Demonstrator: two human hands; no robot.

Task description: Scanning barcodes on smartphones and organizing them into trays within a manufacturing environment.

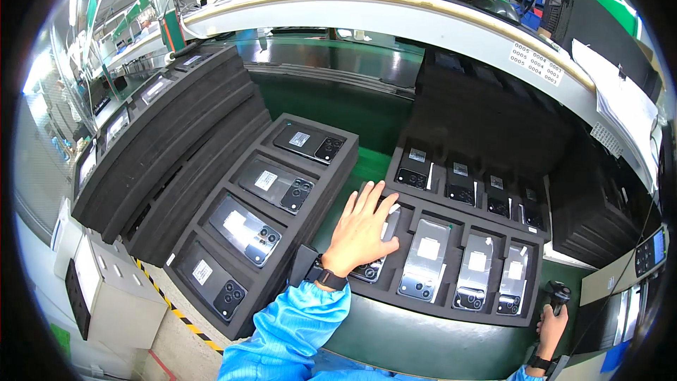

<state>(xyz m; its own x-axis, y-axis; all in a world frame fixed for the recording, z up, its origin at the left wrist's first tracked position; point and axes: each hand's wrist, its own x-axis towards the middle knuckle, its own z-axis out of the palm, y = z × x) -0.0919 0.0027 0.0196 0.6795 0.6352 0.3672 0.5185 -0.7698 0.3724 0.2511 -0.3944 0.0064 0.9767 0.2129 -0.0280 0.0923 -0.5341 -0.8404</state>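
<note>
Flatly, left hand (361,229) fingers splayed on glossy phone (377,254), matte foam tray (451,310), right hand (552,324) fingers wrapped round black scanner (558,295)

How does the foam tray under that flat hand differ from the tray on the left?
The right foam tray holds two rows of phones standing lengthwise; the left foam tray holds one column of four lying crosswise. The left hand rests on the right tray; nothing touches the left one. Both are black foam.
</note>
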